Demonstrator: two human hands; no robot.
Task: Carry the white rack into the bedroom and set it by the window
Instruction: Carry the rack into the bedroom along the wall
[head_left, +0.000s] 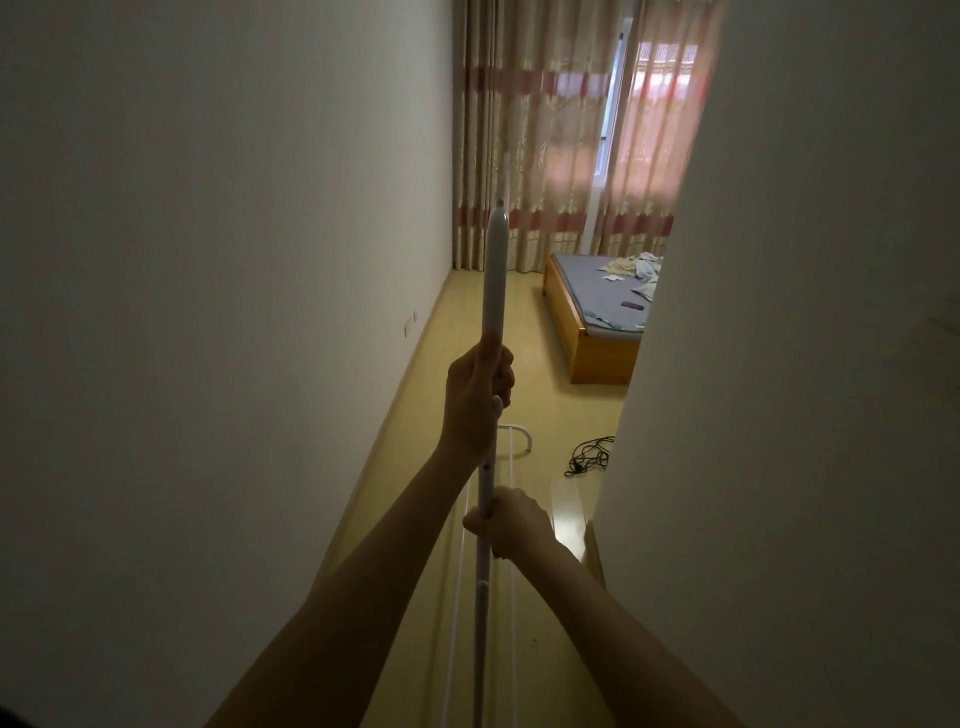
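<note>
At the bedroom doorway, both hands grip the rack (492, 280) upright: left hand (475, 400) high, right hand (511, 522) low, likely keeping it narrow between the walls; window (615, 104) far ahead.

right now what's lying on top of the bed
Crumpled pale cloths and a small dark flat object lie on the bed. The near wall hides the bed's right side.

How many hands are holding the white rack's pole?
2. The left hand grips the white rack higher on its upright pole; the right hand grips the same pole lower down, nearer the floor.
</note>
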